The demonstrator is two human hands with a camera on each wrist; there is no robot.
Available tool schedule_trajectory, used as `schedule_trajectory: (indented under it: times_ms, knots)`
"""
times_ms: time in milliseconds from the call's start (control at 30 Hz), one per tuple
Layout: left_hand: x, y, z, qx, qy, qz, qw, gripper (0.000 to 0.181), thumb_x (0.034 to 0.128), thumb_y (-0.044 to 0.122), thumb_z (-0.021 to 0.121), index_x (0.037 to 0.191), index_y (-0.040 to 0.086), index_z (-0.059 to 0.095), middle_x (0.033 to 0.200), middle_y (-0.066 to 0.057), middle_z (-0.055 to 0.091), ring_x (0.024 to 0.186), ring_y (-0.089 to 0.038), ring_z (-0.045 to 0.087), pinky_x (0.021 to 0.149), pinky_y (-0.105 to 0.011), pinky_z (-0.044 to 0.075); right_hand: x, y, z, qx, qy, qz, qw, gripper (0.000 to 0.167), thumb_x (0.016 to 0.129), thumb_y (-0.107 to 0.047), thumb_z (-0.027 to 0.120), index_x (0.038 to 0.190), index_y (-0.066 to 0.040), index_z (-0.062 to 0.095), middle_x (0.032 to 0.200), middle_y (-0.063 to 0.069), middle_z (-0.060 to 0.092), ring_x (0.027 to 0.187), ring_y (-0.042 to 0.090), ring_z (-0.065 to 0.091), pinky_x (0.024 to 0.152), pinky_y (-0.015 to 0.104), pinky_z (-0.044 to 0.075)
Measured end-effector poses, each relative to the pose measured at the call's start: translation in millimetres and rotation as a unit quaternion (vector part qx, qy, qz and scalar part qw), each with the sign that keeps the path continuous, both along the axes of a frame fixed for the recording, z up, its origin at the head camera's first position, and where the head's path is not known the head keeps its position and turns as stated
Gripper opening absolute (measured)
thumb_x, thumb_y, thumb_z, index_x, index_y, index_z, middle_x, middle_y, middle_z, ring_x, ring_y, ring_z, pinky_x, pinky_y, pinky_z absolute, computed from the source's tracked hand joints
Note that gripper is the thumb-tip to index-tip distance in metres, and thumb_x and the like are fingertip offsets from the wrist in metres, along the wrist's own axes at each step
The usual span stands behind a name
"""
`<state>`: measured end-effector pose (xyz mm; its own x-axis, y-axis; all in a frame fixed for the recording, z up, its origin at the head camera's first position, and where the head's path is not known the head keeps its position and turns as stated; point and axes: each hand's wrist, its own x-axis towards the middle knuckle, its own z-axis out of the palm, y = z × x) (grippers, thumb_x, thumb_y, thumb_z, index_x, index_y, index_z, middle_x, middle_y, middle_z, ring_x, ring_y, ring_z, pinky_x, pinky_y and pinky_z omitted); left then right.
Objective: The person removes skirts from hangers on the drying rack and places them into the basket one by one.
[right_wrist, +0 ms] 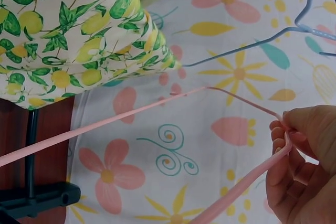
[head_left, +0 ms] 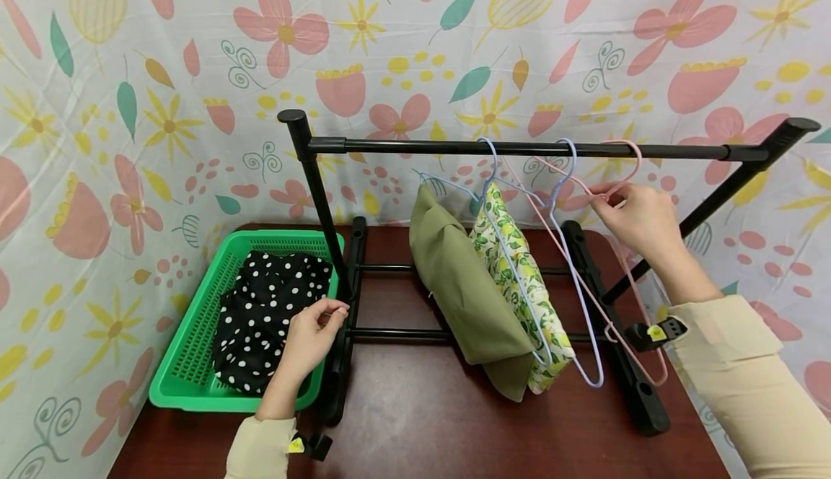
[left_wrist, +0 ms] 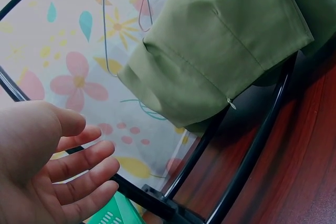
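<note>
Beige right sleeve (head_left: 746, 363) lies nearest the camera, reaching in from the lower right. Its right hand (head_left: 639, 223) pinches a pink hanger (right_wrist: 239, 187) between thumb and fingers, just below the hook. That hook loops over the black rail (head_left: 402, 147), between the right post (head_left: 720, 190) and a lavender hanger (head_left: 567, 141), with a gap on either side. The pink hanger's lower edge slants down across the right foot (head_left: 617, 363) of the rack, as the head view sees it.

Farther left along the rail hangs a blue hanger (head_left: 485, 140), well apart from the left post (head_left: 314, 212). Lemon-print cloth (head_left: 506, 223) and green cloth (head_left: 454, 284) hang side by side, close together, their lower corners out beyond the rack's crossbars.

The left hand (head_left: 308, 342) holds nothing, its fingers loosely bent, above the right rim of a green basket (head_left: 195, 400); whether it touches the rack, I cannot tell. Black dotted cloth (head_left: 260, 320) lies inside that basket. Brown table (head_left: 415, 414) stretches in front, up to a flowered curtain (head_left: 389, 32) behind.
</note>
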<state>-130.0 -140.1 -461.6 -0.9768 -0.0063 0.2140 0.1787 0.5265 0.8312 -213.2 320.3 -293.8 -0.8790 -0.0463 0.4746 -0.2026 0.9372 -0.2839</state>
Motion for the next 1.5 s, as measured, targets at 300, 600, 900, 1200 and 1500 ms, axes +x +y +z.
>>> schedule_trajectory:
  times_ms: [300, 600, 900, 1200, 1500]
  knots:
    - [-3.0, 3.5, 2.2, 0.001, 0.009, -0.004, 1.0, 0.008, 0.089, 0.015, 0.061, 0.091, 0.017, 0.069, 0.084, 0.001, 0.069, 0.071, -0.007, 0.061, 0.062, -0.021, 0.051, 5.6, -3, 1.3, 0.011, -0.02, 0.003, 0.9997, 0.024, 0.084, -0.023, 0.059, 0.071, -0.003, 0.065, 0.068, 0.016, 0.065, 0.04, 0.016, 0.038, 0.038, 0.031, 0.026]
    - [-9.0, 8.2, 6.2, 0.015, 0.008, -0.01, 0.9998, 0.009, 0.0891, 0.015, 0.061, 0.091, 0.017, 0.069, 0.083, 0.001, 0.069, 0.072, -0.009, 0.061, 0.063, -0.022, 0.051, 20.1, 1, 6.5, -0.014, -0.051, -0.016, 0.9985, 0.033, 0.088, -0.035, 0.055, 0.094, -0.003, 0.06, 0.086, 0.02, 0.066, 0.065, 0.033, 0.058, 0.049, 0.036, 0.037]
    - [-16.9, 10.8, 2.3, -0.008, 0.005, -0.013, 0.9999, 0.012, 0.0898, 0.017, 0.06, 0.092, 0.009, 0.07, 0.08, 0.0, 0.068, 0.068, -0.011, 0.059, 0.058, -0.022, 0.047, 35.4, 2, 8.1, -0.043, -0.002, -0.022, 0.9988, 0.028, 0.088, -0.03, 0.058, 0.097, -0.003, 0.057, 0.087, 0.018, 0.066, 0.057, -0.019, 0.043, 0.058, 0.045, 0.041]
    - [-22.7, 13.3, -2.7, -0.015, -0.002, -0.003, 0.9999, 0.009, 0.0893, 0.018, 0.061, 0.089, 0.016, 0.069, 0.08, -0.003, 0.069, 0.063, -0.009, 0.057, 0.052, -0.023, 0.044, 43.8, -7, 14.5, -0.045, 0.026, 0.005, 0.9987, 0.016, 0.087, -0.022, 0.06, 0.092, -0.008, 0.064, 0.08, 0.015, 0.067, 0.058, -0.031, 0.031, 0.052, 0.02, 0.036]
    - [-28.8, 15.8, -2.5, -0.026, -0.008, 0.0, 0.9996, 0.01, 0.0894, 0.02, 0.061, 0.089, 0.017, 0.07, 0.077, 0.0, 0.068, 0.063, -0.009, 0.057, 0.054, -0.023, 0.044, 49.8, -30, 26.4, 0.009, 0.043, 0.064, 0.997, 0.01, 0.087, -0.017, 0.062, 0.09, -0.009, 0.068, 0.073, 0.007, 0.067, 0.055, 0.015, 0.057, 0.047, 0.024, 0.038]
